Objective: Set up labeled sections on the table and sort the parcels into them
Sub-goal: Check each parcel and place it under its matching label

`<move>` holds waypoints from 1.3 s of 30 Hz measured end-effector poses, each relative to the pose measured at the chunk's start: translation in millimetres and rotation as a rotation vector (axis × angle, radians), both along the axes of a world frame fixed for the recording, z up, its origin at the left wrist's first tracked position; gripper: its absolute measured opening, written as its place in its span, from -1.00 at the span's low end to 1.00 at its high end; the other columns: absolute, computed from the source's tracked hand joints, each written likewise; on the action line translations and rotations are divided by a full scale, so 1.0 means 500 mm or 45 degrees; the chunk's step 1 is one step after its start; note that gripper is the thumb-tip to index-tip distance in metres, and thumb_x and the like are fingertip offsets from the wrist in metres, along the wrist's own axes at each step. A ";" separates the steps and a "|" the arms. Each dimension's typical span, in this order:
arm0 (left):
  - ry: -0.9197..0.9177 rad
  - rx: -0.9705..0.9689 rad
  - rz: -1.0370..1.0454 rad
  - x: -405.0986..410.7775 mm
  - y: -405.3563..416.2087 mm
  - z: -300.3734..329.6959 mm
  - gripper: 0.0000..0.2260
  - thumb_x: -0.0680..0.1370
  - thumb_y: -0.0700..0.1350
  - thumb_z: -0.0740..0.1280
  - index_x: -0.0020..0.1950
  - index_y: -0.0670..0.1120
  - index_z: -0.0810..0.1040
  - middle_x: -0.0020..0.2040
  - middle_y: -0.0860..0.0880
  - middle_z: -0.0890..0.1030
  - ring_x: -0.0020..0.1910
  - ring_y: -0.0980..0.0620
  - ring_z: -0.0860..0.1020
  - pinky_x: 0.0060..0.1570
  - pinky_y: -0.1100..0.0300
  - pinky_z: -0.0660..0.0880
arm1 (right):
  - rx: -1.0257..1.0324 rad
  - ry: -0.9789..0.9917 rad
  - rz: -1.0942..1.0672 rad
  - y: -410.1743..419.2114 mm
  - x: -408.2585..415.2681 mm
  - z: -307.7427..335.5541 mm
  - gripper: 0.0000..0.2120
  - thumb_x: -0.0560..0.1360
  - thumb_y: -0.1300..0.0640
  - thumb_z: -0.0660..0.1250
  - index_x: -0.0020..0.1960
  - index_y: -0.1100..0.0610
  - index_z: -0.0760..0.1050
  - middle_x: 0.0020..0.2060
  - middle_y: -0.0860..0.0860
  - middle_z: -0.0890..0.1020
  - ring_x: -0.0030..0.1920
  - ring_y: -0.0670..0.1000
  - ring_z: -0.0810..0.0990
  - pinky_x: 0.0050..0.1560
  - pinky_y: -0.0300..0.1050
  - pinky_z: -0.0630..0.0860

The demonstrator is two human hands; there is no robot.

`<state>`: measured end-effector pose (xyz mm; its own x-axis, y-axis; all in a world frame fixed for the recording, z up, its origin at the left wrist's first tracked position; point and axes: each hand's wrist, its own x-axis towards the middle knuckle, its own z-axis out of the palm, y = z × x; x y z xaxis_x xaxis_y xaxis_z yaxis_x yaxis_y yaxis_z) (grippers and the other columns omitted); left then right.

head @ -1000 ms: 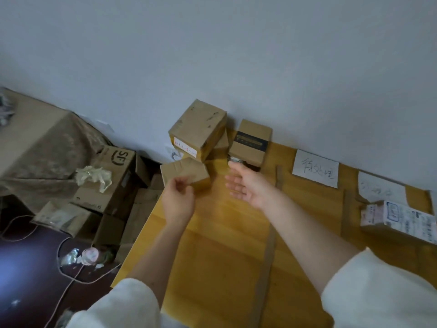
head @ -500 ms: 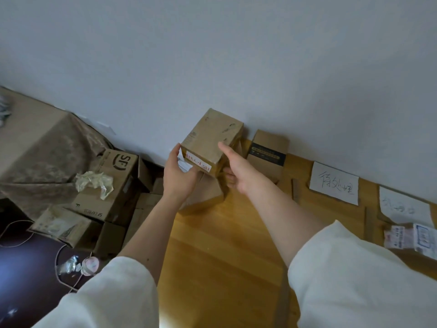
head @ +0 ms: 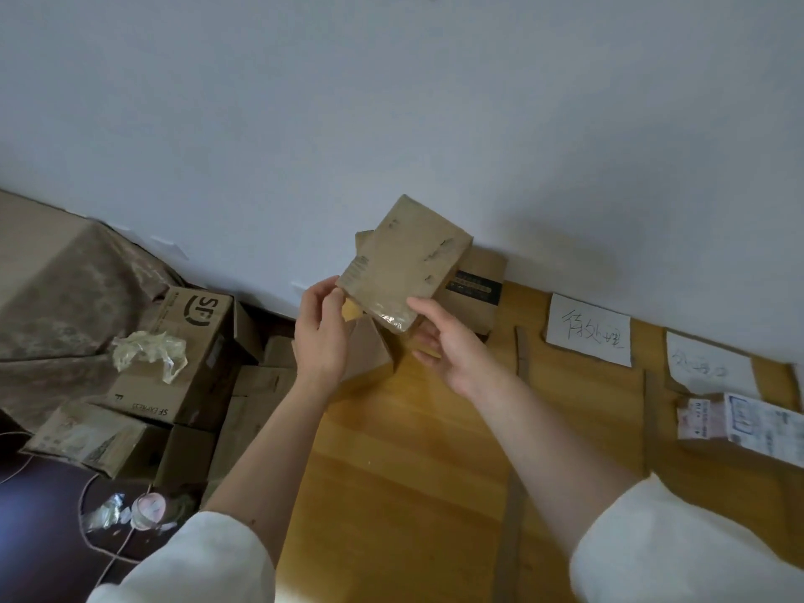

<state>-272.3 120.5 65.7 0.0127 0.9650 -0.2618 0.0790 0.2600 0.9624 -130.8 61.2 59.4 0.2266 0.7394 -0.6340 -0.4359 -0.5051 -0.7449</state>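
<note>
A brown cardboard parcel (head: pixel 402 265) is tilted up above the table's far left corner at frame centre, the left hand (head: pixel 319 330) pinching its lower left corner and the right hand (head: pixel 452 343) cradling its lower edge with fingers curled beneath. This looks like the sorting step: checking the parcel for its section. Next, probably, it is carried right to a paper label (head: pixel 588 329) on the table (head: pixel 413 472).
</note>
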 end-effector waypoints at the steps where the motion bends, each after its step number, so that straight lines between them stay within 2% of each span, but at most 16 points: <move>1: -0.039 -0.022 -0.016 0.006 -0.011 0.006 -0.78 0.62 -0.04 0.15 0.19 -0.01 0.52 0.13 0.04 0.59 0.16 0.12 0.54 -0.01 0.33 0.53 | 0.034 -0.027 -0.022 -0.024 0.010 -0.001 -0.28 0.23 -0.18 0.52 0.35 -0.03 0.45 0.15 -0.06 0.61 0.07 -0.05 0.55 0.05 -0.10 0.48; 4: -0.087 -0.075 -0.098 0.024 -0.053 0.023 -0.71 0.65 -0.01 0.09 0.09 -0.05 0.58 0.04 0.02 0.62 0.13 0.06 0.57 0.13 0.19 0.52 | 0.124 -0.171 -0.077 -0.104 0.034 0.001 -0.21 0.18 -0.05 0.59 0.35 -0.03 0.39 0.20 -0.06 0.59 0.20 -0.02 0.57 0.09 -0.12 0.53; 9: -0.069 -0.128 -0.328 0.051 -0.129 0.019 -0.61 0.65 0.10 0.06 0.00 0.00 0.65 0.03 0.03 0.66 0.11 0.06 0.57 0.21 0.05 0.49 | 0.159 -0.612 -0.117 -0.245 0.054 0.021 -0.18 0.24 0.17 0.64 0.30 -0.12 0.22 0.15 -0.17 0.51 0.12 -0.24 0.53 -0.07 -0.40 0.53; 12: -0.070 -0.198 -0.471 0.069 -0.179 0.018 -0.62 0.65 0.14 0.04 -0.04 0.04 0.62 0.02 0.07 0.64 0.09 0.11 0.56 0.21 0.08 0.46 | 0.191 -0.768 -0.113 -0.316 0.071 0.021 -0.14 0.23 0.17 0.64 0.32 -0.14 0.19 0.23 -0.14 0.47 0.20 -0.20 0.50 0.17 -0.23 0.52; 14: -0.053 -0.224 -0.550 0.080 -0.208 0.016 -0.59 0.63 0.18 0.03 0.01 0.01 0.60 0.05 0.04 0.63 0.12 0.11 0.56 0.19 0.07 0.47 | 0.198 -0.904 -0.141 -0.354 0.086 0.017 -0.13 0.21 0.16 0.65 0.34 -0.11 0.22 0.26 -0.12 0.45 0.23 -0.16 0.49 0.22 -0.16 0.53; 17: -0.020 -0.261 -0.657 0.097 -0.241 0.015 -0.59 0.61 0.24 0.02 0.09 0.07 0.57 0.10 0.00 0.63 0.14 0.05 0.56 0.14 0.08 0.50 | 0.244 -1.069 -0.178 -0.400 0.110 0.014 -0.08 0.19 0.14 0.66 0.38 -0.16 0.23 0.31 -0.10 0.40 0.23 -0.15 0.48 0.20 -0.13 0.56; 20: -0.006 -0.285 -0.742 0.115 -0.275 0.020 -0.66 0.62 0.22 0.02 0.06 0.15 0.54 0.12 -0.03 0.63 0.12 0.02 0.57 0.16 0.01 0.51 | 0.258 -1.219 -0.097 -0.438 0.132 0.024 -0.06 0.20 0.06 0.65 0.32 -0.43 0.16 0.26 -0.17 0.37 0.04 -0.15 0.52 -0.03 -0.28 0.58; 21: -0.015 -0.294 -0.744 0.120 -0.286 0.022 -0.69 0.64 0.17 0.02 0.05 0.14 0.54 0.13 -0.04 0.63 0.12 0.01 0.57 0.17 0.00 0.52 | 0.259 -1.190 -0.055 -0.448 0.140 0.031 -0.05 0.21 0.04 0.65 0.29 -0.50 0.13 0.27 -0.18 0.36 0.02 -0.14 0.53 -0.07 -0.29 0.58; 23: -0.060 -0.329 -0.733 0.127 -0.304 0.026 -0.71 0.66 0.08 0.04 0.05 0.09 0.55 0.10 -0.04 0.63 0.13 -0.01 0.57 0.17 0.01 0.52 | 0.250 -1.013 0.062 -0.469 0.162 0.046 -0.04 0.23 0.03 0.63 0.31 -0.52 0.09 0.34 -0.20 0.34 0.10 -0.13 0.55 0.02 -0.23 0.60; 25: -0.095 -0.356 -0.722 0.130 -0.319 0.028 -0.71 0.67 0.00 0.06 0.06 0.04 0.58 0.04 -0.04 0.66 0.12 -0.02 0.58 0.19 0.03 0.51 | 0.314 -0.696 0.169 -0.491 0.183 0.056 -0.14 0.29 0.00 0.54 0.42 -0.37 0.17 0.40 -0.20 0.35 0.24 -0.09 0.54 0.18 -0.06 0.57; 27: -0.104 -0.391 -0.742 0.131 -0.329 0.030 -0.72 0.65 -0.04 0.10 0.10 -0.02 0.60 0.02 -0.06 0.68 0.14 -0.05 0.59 0.20 0.03 0.50 | 0.400 -0.222 0.026 -0.506 0.195 0.065 -0.31 0.38 0.02 0.40 0.47 -0.14 0.27 0.40 -0.12 0.45 0.30 -0.01 0.53 0.22 0.04 0.54; 29: -0.117 -0.397 -0.794 0.135 -0.339 0.030 -0.72 0.62 -0.02 0.17 0.21 -0.04 0.59 0.11 -0.03 0.67 0.19 -0.02 0.57 0.25 0.02 0.47 | 0.375 0.136 -0.293 -0.514 0.201 0.067 -0.47 0.45 0.04 0.38 0.40 -0.02 0.39 0.31 -0.03 0.56 0.25 0.08 0.57 0.07 0.04 0.59; 31: -0.116 -0.381 -0.833 0.140 -0.351 0.030 -0.70 0.61 0.02 0.20 0.27 -0.03 0.57 0.18 0.01 0.65 0.23 0.04 0.55 0.29 0.06 0.43 | 0.300 0.203 -0.454 -0.519 0.207 0.061 -0.58 0.47 -0.01 0.34 0.31 0.02 0.47 0.19 -0.01 0.65 0.17 0.09 0.61 -0.06 0.01 0.59; 33: -0.123 -0.386 -0.834 0.148 -0.360 0.029 -0.64 0.60 0.09 0.19 0.29 -0.03 0.56 0.22 0.01 0.63 0.25 0.08 0.54 0.32 0.09 0.41 | 0.249 0.132 -0.446 -0.523 0.212 0.051 -0.61 0.52 -0.01 0.32 0.33 0.04 0.47 0.16 0.03 0.66 0.13 0.07 0.62 -0.10 -0.02 0.59; 36: -0.137 -0.399 -0.804 0.159 -0.369 0.031 -0.59 0.60 0.15 0.16 0.30 -0.04 0.55 0.24 0.02 0.61 0.25 0.11 0.53 0.29 0.13 0.42 | 0.225 0.092 -0.475 -0.533 0.217 0.041 -0.58 0.54 0.14 0.33 0.38 0.06 0.40 0.19 0.05 0.64 0.11 0.04 0.64 -0.18 -0.12 0.59; 39: -0.124 -0.412 -0.802 0.168 -0.380 0.036 -0.58 0.58 0.18 0.18 0.31 -0.02 0.55 0.24 0.05 0.60 0.25 0.08 0.53 0.13 0.18 0.47 | 0.265 0.052 -0.446 -0.543 0.225 0.029 -0.44 0.48 0.27 0.39 0.44 0.08 0.35 0.32 0.04 0.55 0.24 0.06 0.59 0.06 0.00 0.60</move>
